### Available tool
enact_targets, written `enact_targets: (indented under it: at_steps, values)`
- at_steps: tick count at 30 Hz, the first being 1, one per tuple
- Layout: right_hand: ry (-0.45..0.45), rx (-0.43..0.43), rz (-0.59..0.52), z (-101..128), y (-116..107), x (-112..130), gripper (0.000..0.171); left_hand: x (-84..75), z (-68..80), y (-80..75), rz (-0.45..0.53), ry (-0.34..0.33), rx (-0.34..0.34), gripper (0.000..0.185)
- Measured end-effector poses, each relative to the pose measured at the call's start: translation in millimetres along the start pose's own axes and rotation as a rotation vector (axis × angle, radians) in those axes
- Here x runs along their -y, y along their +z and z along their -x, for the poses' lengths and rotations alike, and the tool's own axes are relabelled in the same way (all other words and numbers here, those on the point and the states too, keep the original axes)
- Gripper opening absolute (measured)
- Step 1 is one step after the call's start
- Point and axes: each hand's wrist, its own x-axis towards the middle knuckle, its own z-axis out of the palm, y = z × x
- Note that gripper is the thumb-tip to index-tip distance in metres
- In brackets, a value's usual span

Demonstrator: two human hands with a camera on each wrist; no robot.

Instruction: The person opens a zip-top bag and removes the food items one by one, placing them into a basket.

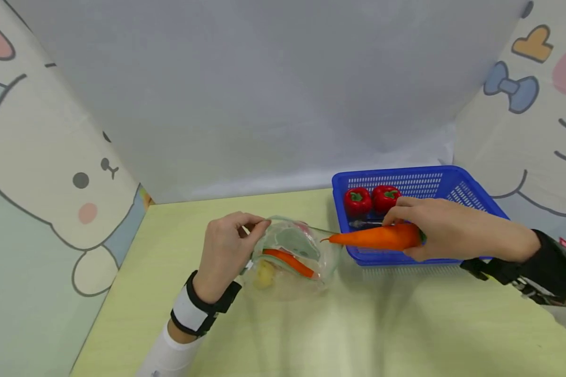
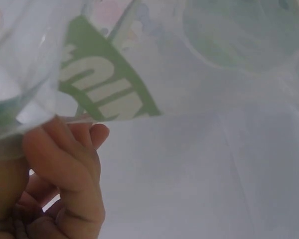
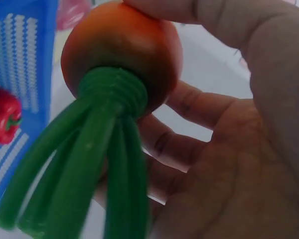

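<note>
My right hand [image 1: 426, 230] grips an orange toy carrot [image 1: 377, 237] by its thick end, tip pointing left at the mouth of a clear plastic bag [image 1: 294, 256]. The right wrist view shows the carrot [image 3: 122, 55] with its green stalks [image 3: 84, 174] lying across my palm. My left hand [image 1: 228, 246] pinches the bag's upper edge and holds it open. Inside the bag lie another orange carrot [image 1: 290, 262] and a yellowish item [image 1: 265, 273]. In the left wrist view my fingers [image 2: 65, 164] hold the bag's film [image 2: 109, 94], printed with green and white lettering.
A blue plastic basket [image 1: 453, 183] stands at the back right of the pale yellow table [image 1: 358, 335], holding two red toy peppers [image 1: 357, 201] and a dark thin object [image 1: 365, 223]. Cartoon-printed panels wall in the left, right and back sides.
</note>
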Motion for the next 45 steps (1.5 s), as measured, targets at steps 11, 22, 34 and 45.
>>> enact_targets:
  at_steps: [11, 22, 34, 45]
  values:
    - [0.091, 0.039, -0.044, -2, 19, -66, 0.047, -0.2, -0.6, -1.2, 0.008, -0.013, -0.001, 0.007]
    - [0.089, 0.192, -0.143, -29, 54, -96, 0.041, -2.3, -0.4, -2.0, 0.008, -0.026, 0.011, 0.007]
    - [0.116, 0.319, -0.137, -55, 67, -103, 0.04, -3.5, 0.8, -1.4, 0.0, -0.014, 0.011, 0.007]
    - [0.073, 0.199, -0.106, -59, 58, -100, 0.033, -4.3, 0.4, -1.4, -0.003, -0.007, 0.01, 0.007]
